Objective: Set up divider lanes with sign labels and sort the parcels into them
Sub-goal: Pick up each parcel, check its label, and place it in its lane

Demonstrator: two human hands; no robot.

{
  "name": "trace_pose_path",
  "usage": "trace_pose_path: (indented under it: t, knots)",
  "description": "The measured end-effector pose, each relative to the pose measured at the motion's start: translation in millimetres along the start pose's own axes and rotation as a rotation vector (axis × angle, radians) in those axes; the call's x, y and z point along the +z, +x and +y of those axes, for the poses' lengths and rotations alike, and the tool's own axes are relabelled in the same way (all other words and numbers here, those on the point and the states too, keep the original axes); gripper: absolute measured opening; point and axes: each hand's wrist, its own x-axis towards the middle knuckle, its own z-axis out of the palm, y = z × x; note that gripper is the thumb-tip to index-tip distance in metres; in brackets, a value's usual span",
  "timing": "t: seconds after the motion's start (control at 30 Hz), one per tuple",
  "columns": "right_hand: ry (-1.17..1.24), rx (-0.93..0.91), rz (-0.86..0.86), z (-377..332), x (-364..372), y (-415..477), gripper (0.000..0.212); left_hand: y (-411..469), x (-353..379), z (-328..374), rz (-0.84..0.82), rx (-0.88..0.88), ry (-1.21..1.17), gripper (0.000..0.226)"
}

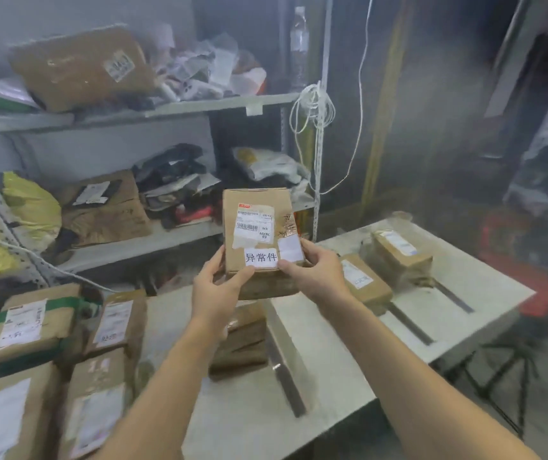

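I hold a brown cardboard parcel (pixel 257 224) up over the white table (pixel 348 353), its shipping label facing me. A white sign label (pixel 261 258) with three black Chinese characters lies against its lower face. My left hand (pixel 219 280) grips the parcel's lower left corner, thumb under the label. My right hand (pixel 312 267) grips the lower right corner, thumb at the label's right end. Dark divider strips (pixel 284 363) (pixel 410 325) (pixel 455 297) lie across the table. Between them sit stacked parcels (pixel 242 343), a flat parcel (pixel 363 283) and another parcel (pixel 400 252).
Several labelled cardboard parcels (pixel 30 327) are piled at the table's left end. Behind stands a metal shelf rack (pixel 179 106) full of boxes, bags and a water bottle (pixel 299 44), with white cord hanging from its post. A red object (pixel 511 247) lies on the floor at right.
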Motion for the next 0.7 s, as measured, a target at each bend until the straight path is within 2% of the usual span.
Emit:
trace_pose_path:
  t: [0.27,0.43,0.7]
  knots:
    - [-0.057,0.005,0.086,12.9,-181.4,15.7,0.054,-22.1,175.4,-6.9,-0.104,-0.037,-0.052,0.066]
    - [-0.023,0.044,0.138,35.4,-263.9,42.6,0.041,-7.0,265.7,-19.0,-0.156,-0.039,-0.037,0.063]
    - [-0.075,0.142,0.137,78.8,-368.3,140.0,0.065,64.7,393.1,-73.8,-0.185,-0.135,-0.059,0.062]
